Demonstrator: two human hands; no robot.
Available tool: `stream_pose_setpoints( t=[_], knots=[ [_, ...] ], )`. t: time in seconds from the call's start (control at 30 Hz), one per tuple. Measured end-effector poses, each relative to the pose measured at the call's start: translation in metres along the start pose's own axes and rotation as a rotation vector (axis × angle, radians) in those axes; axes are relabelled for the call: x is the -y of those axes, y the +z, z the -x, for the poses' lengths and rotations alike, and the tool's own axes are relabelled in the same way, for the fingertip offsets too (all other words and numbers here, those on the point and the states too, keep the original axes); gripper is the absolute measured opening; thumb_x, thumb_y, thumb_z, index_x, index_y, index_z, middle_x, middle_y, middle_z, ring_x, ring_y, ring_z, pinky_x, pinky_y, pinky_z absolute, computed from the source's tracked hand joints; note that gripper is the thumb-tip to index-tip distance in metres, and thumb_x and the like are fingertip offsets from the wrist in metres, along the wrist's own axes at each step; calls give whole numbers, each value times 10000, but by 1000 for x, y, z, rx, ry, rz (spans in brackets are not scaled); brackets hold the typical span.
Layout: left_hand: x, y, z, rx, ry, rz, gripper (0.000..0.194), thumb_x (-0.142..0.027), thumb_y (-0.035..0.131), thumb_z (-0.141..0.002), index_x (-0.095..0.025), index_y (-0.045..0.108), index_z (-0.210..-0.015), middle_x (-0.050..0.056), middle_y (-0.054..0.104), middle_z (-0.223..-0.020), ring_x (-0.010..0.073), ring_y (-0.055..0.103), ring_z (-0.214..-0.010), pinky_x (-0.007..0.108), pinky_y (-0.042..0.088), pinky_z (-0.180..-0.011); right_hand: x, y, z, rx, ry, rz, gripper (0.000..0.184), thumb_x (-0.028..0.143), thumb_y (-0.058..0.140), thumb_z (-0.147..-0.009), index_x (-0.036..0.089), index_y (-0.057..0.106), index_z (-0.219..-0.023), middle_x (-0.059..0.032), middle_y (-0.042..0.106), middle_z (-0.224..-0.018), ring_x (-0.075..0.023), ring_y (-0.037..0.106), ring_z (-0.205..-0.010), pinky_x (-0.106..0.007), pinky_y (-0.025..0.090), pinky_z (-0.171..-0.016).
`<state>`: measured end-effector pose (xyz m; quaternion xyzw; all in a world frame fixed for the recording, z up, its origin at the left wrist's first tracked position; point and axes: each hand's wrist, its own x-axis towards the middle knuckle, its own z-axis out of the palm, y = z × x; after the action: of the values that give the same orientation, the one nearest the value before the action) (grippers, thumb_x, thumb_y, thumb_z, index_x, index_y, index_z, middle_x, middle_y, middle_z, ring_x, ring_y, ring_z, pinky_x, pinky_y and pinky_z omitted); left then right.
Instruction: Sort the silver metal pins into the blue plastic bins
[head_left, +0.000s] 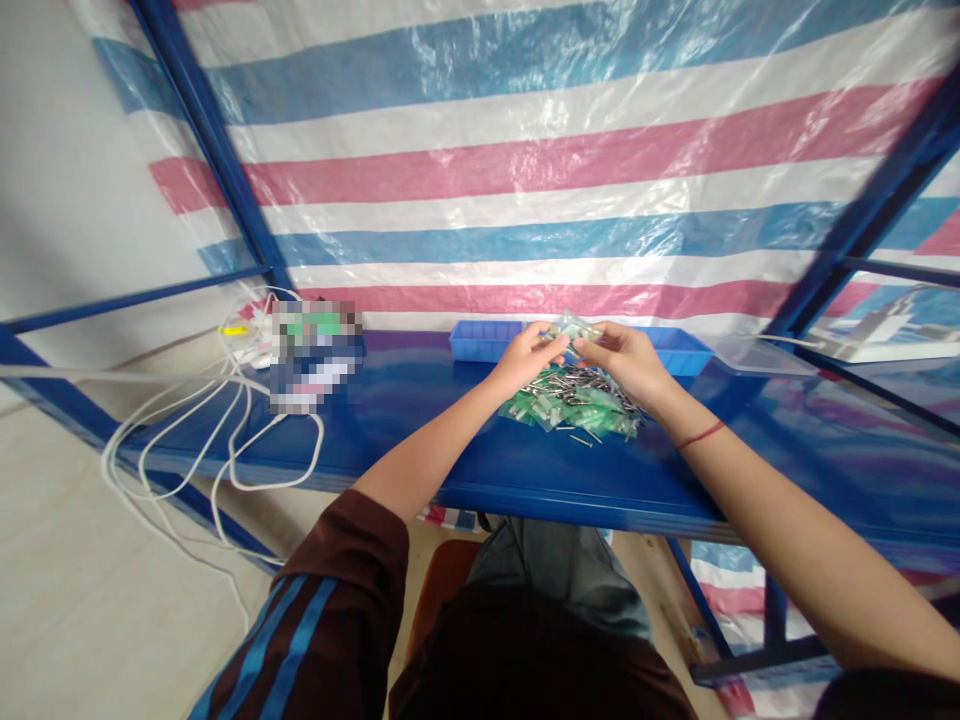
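Between my two hands is a small clear plastic bag (pixel 571 328) with small pieces inside that I cannot make out. My left hand (pixel 529 354) pinches its left side, and my right hand (pixel 619 356) grips its right side, thumbs close together. Just below them lies a pile of metal screws (pixel 592 382) on the blue table. Greenish see-through packets (pixel 555 408) are heaped along the pile's near side, and a few loose screws (pixel 581 440) lie in front. Behind my hands stands a blue plastic bin (pixel 484 342), its middle partly hidden by them.
White cables (pixel 225 470) loop over the left part of the blue table (pixel 390 440). Near them is a blurred-out item (pixel 315 355). A clear plastic lid or tray (pixel 765 357) lies right of the bin. A striped plastic sheet (pixel 525 150) hangs behind, between blue metal posts (pixel 217 150).
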<state>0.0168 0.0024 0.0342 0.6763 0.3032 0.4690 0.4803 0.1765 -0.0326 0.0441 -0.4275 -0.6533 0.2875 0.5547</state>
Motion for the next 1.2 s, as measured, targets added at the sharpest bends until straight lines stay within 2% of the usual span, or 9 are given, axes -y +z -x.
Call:
stream_pose_setpoints(
  t=[0.17,0.3,0.43,0.5,0.6,0.73,0.97,1.07,1.2],
  knots=[
    [-7,5,3,55,-239,243,495,-628,404,-885,-215,563,-1107,93,709,-952,180,674,-767,242,474,-576,0,-5,1,-176,-391,465,92,288,621,-773,198,637,-757,-71,646,-813,-227,604,-793,-417,508,-742],
    [-6,5,4,53,-207,260,352,-492,568,-855,-181,623,-1009,86,701,-989,145,663,-775,203,447,-573,4,-5,5,-114,-624,663,175,175,541,-789,218,690,-869,-86,640,-931,-255,593,-927,-460,473,-853],
    [-2,1,0,-50,-39,106,221,-334,601,-849,-168,629,-991,53,684,-977,113,642,-781,196,445,-628,1,-4,3,-206,-525,592,309,230,543,-802,229,642,-1095,-103,598,-1074,-234,594,-879,-422,496,-766],
    [0,-1,-2,-111,59,11,194,-310,580,-864,-172,622,-992,48,684,-972,130,640,-824,235,477,-713,-1,-4,1,-238,-364,462,357,339,547,-833,222,579,-1168,-80,621,-942,-196,584,-727,-366,494,-655],
    [2,-2,-3,-138,233,-102,153,-255,556,-877,-176,615,-993,52,679,-1032,164,625,-962,298,475,-876,2,-3,0,-154,-78,184,411,558,481,-862,224,554,-1091,-8,582,-651,-161,529,-543,-306,443,-530],
    [0,-1,-2,-62,328,-224,173,-201,523,-876,-185,624,-1016,57,642,-1160,184,586,-1087,313,440,-952,10,1,3,1,105,-109,391,602,520,-822,229,552,-935,5,569,-626,-129,502,-486,-273,406,-472],
    [-5,-1,3,103,82,-141,339,-191,424,-887,-226,607,-1170,38,680,-1064,188,658,-952,333,492,-845,1,-1,-1,-83,7,-80,289,375,701,-683,238,540,-880,50,522,-588,-136,528,-552,-292,452,-564],
    [-1,1,1,39,134,-100,230,-270,534,-870,-182,641,-1054,65,686,-1030,182,656,-917,324,495,-838,-2,-1,-1,-29,-139,43,303,412,669,-731,233,528,-931,39,542,-611,-155,558,-588,-308,455,-589],
    [7,-12,-13,-172,269,-193,152,-251,582,-849,-152,652,-940,72,697,-1003,175,639,-936,304,475,-887,2,-2,4,51,-215,302,495,441,583,-820,221,442,-1241,-32,652,-803,-189,622,-636,-338,473,-616]
  ],
)
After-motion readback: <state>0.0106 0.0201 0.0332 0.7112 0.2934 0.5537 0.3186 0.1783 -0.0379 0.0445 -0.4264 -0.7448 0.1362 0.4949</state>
